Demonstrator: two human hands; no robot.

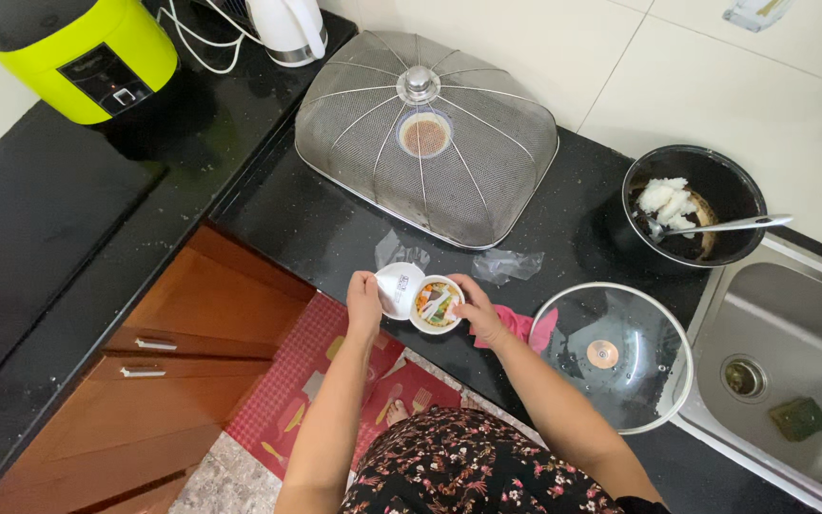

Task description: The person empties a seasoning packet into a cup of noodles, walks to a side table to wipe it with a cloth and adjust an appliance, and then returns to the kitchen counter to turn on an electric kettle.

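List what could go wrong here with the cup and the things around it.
1. The left hand peels the lid while the right hand steadies the small cup near the counter edge; a slip could drop it on the floor mat.
2. The glass pot lid overhangs the counter edge and could be elbowed off.
3. The spoon sticking out of the black pot may tip out if bumped.
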